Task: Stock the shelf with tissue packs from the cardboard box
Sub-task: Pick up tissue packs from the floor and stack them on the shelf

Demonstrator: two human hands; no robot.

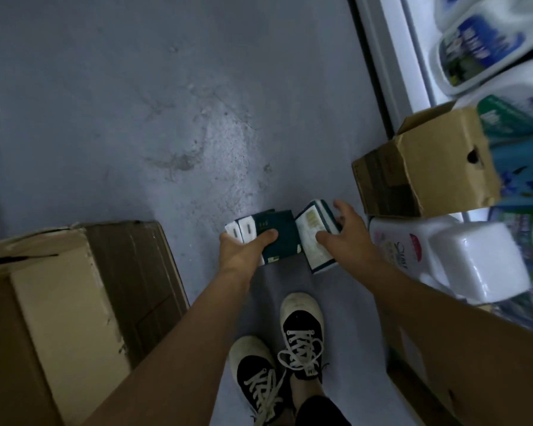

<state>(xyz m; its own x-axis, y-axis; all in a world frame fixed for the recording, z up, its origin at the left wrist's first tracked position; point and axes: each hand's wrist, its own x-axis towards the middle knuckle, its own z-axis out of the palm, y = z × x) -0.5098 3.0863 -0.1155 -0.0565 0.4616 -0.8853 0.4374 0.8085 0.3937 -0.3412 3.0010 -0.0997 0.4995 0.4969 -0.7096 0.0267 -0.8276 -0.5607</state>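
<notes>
Both arms out, mid-frame, over grey floor [136,103]. My left hand [246,250] grips a stack of dark green and white tissue packs [268,235], thumb curled over the top, fingers underneath. My right hand [345,232] holds another tissue pack [313,238], tilted, pale face up; thumb presses on that face, fingers spread around the far edge. The two loads touch at centre frame.

Large cardboard box [59,302] sits at lower left, flaps open; contents not visible. Smaller cardboard box [425,167] is at right, tipped on top of a white wrapped bundle [462,256]. Shelf [382,56] runs down the right edge, holding large tissue bundles [480,47] with blue and green print, blurred. Another brown carton [437,373] is at lower right, under my right forearm. My black and white sneakers [302,330] are at bottom centre.
</notes>
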